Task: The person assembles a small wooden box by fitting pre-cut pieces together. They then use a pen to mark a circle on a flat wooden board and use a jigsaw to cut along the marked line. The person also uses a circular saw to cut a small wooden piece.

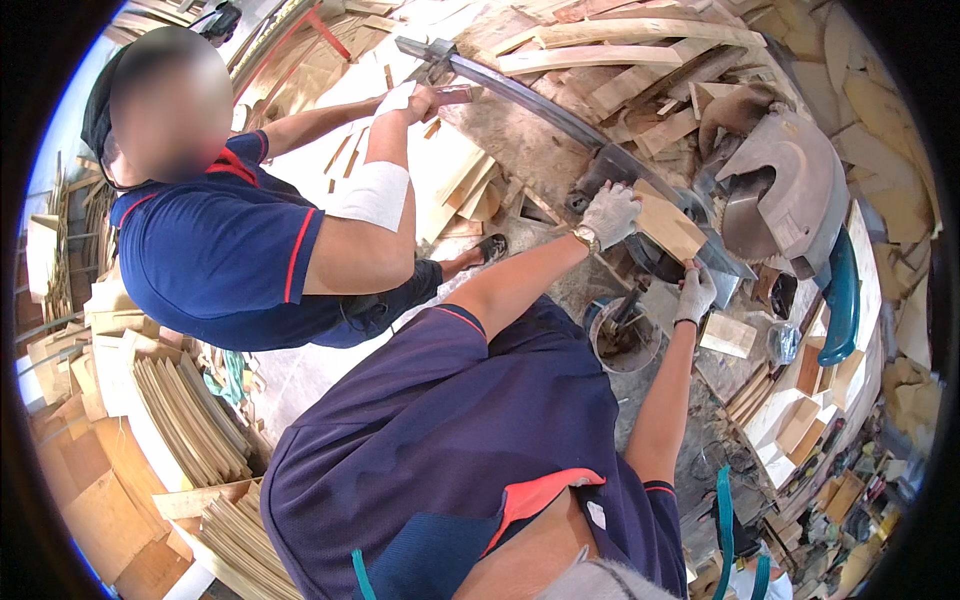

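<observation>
wooden board [668,226] under both hands, miter saw [785,190] beside.

saw hood [790,185] crowded wood block [668,226] from right | co-worker's arm [375,195] blocked left side | bucket [622,338] sat below between forearms | offcut piles [640,60] closed far edge

We stand in a woodworking shop: a mitre saw [790,190], stacked thin boards [190,410] and offcuts [620,60] lie all around us
</observation>
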The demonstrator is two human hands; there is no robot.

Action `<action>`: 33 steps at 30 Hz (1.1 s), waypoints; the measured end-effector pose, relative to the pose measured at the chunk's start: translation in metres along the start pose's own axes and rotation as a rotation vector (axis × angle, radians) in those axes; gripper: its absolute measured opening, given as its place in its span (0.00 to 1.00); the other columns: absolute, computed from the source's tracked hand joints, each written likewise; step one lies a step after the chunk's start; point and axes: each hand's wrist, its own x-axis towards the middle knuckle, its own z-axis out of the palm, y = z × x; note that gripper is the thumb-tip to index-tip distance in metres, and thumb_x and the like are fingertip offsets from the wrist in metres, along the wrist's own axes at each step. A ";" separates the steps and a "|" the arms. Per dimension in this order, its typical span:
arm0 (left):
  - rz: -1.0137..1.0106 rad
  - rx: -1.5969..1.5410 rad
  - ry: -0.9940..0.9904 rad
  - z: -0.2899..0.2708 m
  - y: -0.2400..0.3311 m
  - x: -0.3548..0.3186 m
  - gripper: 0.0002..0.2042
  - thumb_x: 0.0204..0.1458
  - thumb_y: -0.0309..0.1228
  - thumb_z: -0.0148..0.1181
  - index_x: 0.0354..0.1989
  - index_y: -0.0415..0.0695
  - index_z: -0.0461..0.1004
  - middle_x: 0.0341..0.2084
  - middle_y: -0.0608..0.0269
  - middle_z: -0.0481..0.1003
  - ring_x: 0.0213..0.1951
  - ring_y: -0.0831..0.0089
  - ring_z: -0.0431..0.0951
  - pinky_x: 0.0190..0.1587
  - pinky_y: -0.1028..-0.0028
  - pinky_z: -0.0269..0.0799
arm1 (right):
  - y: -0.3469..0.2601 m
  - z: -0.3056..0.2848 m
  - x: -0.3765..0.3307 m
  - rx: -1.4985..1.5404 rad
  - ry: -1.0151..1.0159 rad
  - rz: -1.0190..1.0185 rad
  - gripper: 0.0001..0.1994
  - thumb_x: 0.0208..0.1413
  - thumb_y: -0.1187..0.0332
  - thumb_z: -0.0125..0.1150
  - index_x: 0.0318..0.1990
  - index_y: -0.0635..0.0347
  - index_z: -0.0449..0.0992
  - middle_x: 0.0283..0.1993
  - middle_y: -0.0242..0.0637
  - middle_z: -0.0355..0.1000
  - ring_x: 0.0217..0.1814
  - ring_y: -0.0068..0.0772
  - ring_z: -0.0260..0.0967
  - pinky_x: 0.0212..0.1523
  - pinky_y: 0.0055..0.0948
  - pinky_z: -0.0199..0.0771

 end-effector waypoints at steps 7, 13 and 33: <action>-0.005 0.033 -0.032 0.002 0.002 -0.001 0.30 0.55 0.45 0.72 0.63 0.43 0.77 0.63 0.49 0.75 0.70 0.49 0.69 0.75 0.45 0.60 | 0.004 -0.001 0.000 0.057 -0.029 -0.041 0.15 0.63 0.63 0.73 0.50 0.66 0.87 0.29 0.26 0.77 0.20 0.15 0.66 0.22 0.21 0.66; -0.007 0.062 -0.015 -0.005 0.006 -0.001 0.30 0.53 0.50 0.72 0.61 0.44 0.80 0.60 0.50 0.77 0.70 0.47 0.70 0.74 0.46 0.61 | 0.011 0.003 0.002 0.013 0.006 -0.027 0.15 0.64 0.62 0.73 0.51 0.63 0.87 0.31 0.27 0.78 0.21 0.16 0.66 0.23 0.21 0.66; 0.177 0.042 0.113 -0.013 0.003 0.001 0.19 0.48 0.47 0.77 0.38 0.43 0.86 0.39 0.52 0.82 0.46 0.52 0.82 0.51 0.56 0.78 | -0.034 -0.037 0.006 -0.325 -0.360 -0.470 0.15 0.58 0.60 0.71 0.47 0.60 0.87 0.43 0.47 0.80 0.48 0.53 0.80 0.50 0.44 0.76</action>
